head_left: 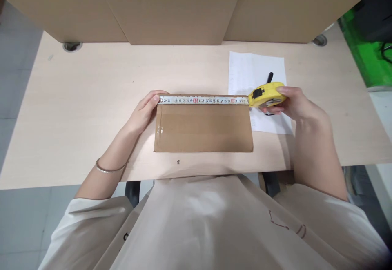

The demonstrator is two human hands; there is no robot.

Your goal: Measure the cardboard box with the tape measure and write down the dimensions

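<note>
Jutting from right grip [302,104] is the tape measure [263,93].

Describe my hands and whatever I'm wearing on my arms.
Your left hand and right hand are ungloved. A slim, shiny bangle is worn on the left; none shows on the right. Loose, off-white sleeves end around the elbows.

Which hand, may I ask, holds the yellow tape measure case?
The right hand holds the rounded yellow tape measure case; the left hand holds the white numbered blade against the brown cardboard box.
</note>
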